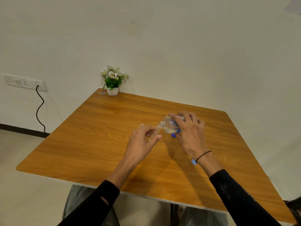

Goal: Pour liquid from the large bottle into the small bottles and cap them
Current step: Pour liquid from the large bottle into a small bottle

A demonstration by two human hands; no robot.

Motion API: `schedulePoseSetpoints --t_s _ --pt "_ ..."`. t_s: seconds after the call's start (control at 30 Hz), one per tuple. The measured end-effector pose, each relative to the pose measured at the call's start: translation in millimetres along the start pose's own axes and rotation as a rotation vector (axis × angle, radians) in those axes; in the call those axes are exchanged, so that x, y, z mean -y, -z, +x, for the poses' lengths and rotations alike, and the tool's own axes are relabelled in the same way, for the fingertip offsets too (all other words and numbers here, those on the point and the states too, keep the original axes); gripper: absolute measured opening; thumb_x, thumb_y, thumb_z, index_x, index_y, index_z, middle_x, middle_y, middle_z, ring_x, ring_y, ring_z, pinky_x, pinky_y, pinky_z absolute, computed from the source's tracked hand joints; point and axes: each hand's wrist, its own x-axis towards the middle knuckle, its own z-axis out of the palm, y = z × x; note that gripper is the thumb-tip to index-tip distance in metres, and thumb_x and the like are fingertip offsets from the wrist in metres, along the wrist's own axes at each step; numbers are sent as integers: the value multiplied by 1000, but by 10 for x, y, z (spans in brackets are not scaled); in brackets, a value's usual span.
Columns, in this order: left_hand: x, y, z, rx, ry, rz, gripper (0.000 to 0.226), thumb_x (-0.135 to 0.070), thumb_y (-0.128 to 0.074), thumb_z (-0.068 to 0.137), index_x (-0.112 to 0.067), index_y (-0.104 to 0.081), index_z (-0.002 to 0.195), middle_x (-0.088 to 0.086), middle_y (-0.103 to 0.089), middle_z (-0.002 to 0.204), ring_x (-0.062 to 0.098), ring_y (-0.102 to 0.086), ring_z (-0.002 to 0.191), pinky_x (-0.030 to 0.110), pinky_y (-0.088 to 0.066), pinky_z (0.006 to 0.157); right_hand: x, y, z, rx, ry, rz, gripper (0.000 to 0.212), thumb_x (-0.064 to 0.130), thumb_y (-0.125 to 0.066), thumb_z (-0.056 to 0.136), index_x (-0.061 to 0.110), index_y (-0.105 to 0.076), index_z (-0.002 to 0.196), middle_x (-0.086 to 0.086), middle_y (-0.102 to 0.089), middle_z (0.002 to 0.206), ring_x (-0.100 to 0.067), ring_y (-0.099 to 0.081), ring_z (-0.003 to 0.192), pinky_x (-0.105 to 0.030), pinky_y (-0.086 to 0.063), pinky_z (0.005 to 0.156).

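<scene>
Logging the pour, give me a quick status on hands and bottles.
Right hand grips large bottle, tipped toward the small bottle. Left hand holds that bottle. Blue cap by right wrist. Nothing in the way.

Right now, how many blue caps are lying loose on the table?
2. One blue cap lies just under the tilted large bottle, by the right hand. The other sits beside the right wrist. More may be hidden behind the hands.

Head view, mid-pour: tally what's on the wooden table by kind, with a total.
Large clear plastic bottle, tipped in the right hand: 1
Small clear bottles: 2, one held by the left hand, one behind it
Blue caps: 2
White pot of flowers: 1
Small wrapper scrap: 1
Total: 7
</scene>
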Motion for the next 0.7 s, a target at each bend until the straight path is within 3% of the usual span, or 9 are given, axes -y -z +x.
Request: schedulePoseSetpoints --t_s 0.7 --pt "-52 36 -10 -4 -5 -4 33 -42 -79 91 -25 -76 119 -17 -74 98 -2 -66 93 20 -55 81 23 22 17 -2 11 -14 80 19 -85 78 42 -42 142 0 -53 138 -28 -48 127 -57 -46 95"
